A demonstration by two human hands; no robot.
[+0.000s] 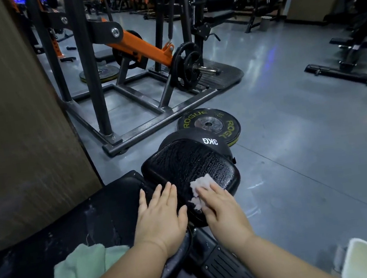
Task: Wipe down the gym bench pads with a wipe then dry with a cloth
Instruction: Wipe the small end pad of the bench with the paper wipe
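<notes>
Small black bench pad (189, 168): surface glistening wet, streaked. Right hand (220, 206): flat on the pad's near right part, fingers together, grip pressing a crumpled white wipe (200, 189) against the surface. Left hand (159, 215): palm down, fingers spread, holding nothing, resting at the pad's near left edge. Pale green cloth (83, 268): lying bunched on the larger black pad (71, 223) to the left, beside the left forearm. Yellow-lettered weight plate (208, 123): flat on the grey floor (295, 135) beyond the pad.
</notes>
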